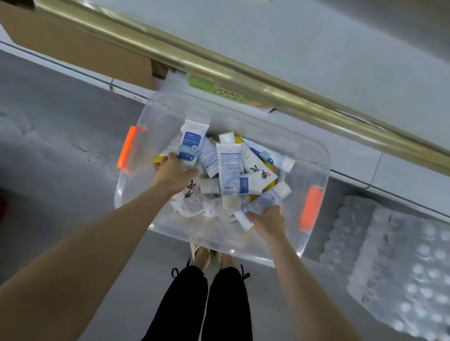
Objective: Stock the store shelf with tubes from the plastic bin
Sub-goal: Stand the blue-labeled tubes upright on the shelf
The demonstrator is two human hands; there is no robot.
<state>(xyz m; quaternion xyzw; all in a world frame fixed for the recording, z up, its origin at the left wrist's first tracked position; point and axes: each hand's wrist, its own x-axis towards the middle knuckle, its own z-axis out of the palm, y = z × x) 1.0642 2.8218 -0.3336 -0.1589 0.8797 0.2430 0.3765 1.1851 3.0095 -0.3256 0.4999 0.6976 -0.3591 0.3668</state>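
Your left hand (pixel 174 172) grips a blue-labelled tube (pixel 192 145), your right hand (pixel 269 222) a white tube (pixel 267 199). Shelf rail (pixel 227 73) runs just beyond the bin (pixel 326 163); bottle pack (pixel 401 269) lies near its right side

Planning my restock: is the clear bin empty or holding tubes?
Not empty: tubes lie piled in the bin; left hand and right hand each grip one.

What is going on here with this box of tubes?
A person stands over a clear plastic bin piled with tubes. The left grip holds a blue-and-white tube at the bin's left side; the right grip holds a pale blue tube near the right side. Neither tube is on the shelf yet.
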